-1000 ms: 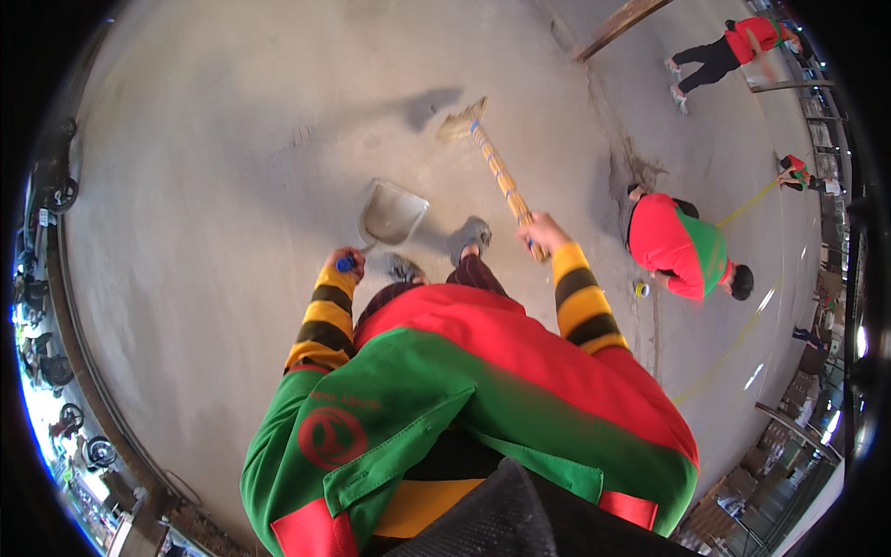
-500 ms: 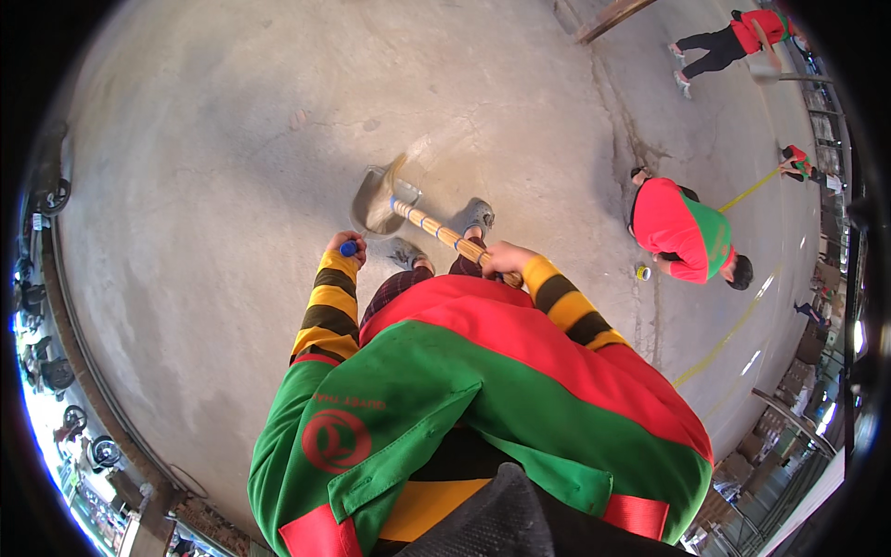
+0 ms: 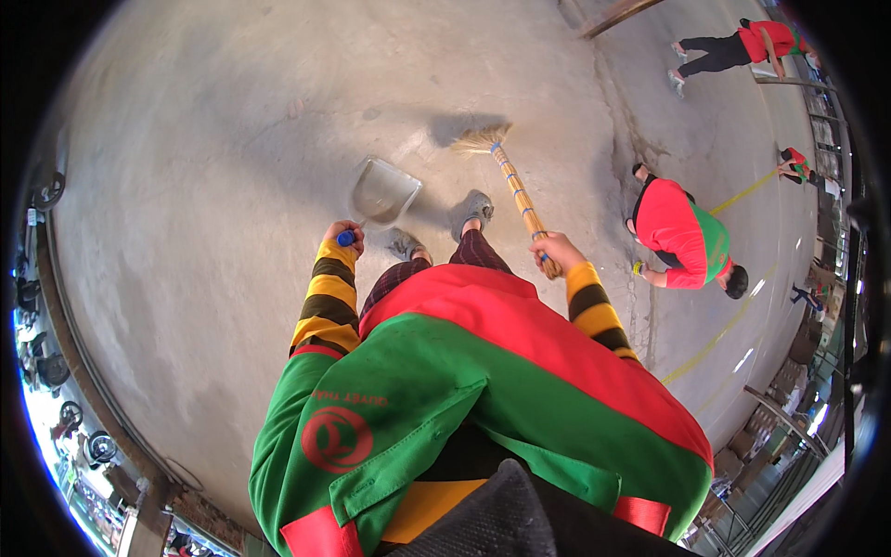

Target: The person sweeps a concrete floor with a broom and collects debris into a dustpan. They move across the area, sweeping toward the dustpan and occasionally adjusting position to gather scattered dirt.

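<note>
My left hand [image 3: 344, 237] is closed round the blue-ended handle of a grey dustpan [image 3: 382, 193], whose scoop rests on the concrete floor beyond my shoes. Some dusty matter seems to lie in the scoop, too faint to name. In my right hand [image 3: 555, 252] is the upper end of a straw broom [image 3: 519, 188], its pale handle bound with blue bands. The broom's fanned bristles [image 3: 483, 139] are beyond the dustpan and to its right, apart from it; whether they touch the floor I cannot tell.
My grey shoes [image 3: 471, 210] stand just right of the dustpan. To the right a co-worker [image 3: 682, 232] in red and green bends low over the floor. Another person [image 3: 742, 46] stands at the far right. A wooden post [image 3: 617, 17] rises at the back. Parked motorbikes [image 3: 56, 371] line the left edge.
My right hand has moved right, swinging the broom's bristles out of the dustpan to the far right. The dustpan and my left hand have hardly moved.
</note>
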`<state>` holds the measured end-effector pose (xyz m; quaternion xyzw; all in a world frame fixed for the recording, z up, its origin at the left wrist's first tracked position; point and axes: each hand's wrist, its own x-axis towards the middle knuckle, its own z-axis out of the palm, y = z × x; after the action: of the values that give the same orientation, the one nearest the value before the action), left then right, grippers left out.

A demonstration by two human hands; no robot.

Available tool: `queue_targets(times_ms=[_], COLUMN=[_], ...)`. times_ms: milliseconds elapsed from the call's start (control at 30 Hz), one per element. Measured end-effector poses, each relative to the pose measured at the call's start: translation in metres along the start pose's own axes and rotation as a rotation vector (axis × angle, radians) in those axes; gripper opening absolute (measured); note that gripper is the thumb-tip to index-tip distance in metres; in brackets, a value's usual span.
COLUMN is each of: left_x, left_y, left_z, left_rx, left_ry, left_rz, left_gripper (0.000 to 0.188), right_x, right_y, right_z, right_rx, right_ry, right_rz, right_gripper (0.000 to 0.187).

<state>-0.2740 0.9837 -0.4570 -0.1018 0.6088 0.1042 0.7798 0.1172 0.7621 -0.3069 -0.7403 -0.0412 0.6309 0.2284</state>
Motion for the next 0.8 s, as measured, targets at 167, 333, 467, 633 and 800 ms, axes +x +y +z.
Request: queue_targets(times_ms=[167, 333, 467, 633, 800], left_x=[0.010, 0.027, 0.040, 0.033, 0.011], left_y=[0.000, 0.012, 0.027, 0.026, 0.009], left_z=[0.009, 0.009, -0.001, -0.036, -0.077], left_rx=[0.013, 0.011, -0.024, -0.067, -0.196], left_ry=[-0.014, -0.007, -0.020, -0.079, -0.143], left_rz=[-0.031, -0.041, -0.021, -0.031, -0.012], left_gripper=[0.009, 0.008, 0.007, 0.008, 0.009], right_x=[0.042, 0.036, 0.022, 0.005, 0.038], right_y=[-0.018, -0.043, -0.071, -0.113, -0.138], right_z=[0.009, 0.024, 0.026, -0.003, 0.001], right_rx=[-0.172, -0.491, -0.515, -0.389, -0.339], right_ry=[-0.163, -0.372, -0.444, -0.314, -0.235], right_rz=[0.158, 0.205, 0.072, 0.037, -0.147], right_gripper=[0.011, 0.012, 0.012, 0.014, 0.015])
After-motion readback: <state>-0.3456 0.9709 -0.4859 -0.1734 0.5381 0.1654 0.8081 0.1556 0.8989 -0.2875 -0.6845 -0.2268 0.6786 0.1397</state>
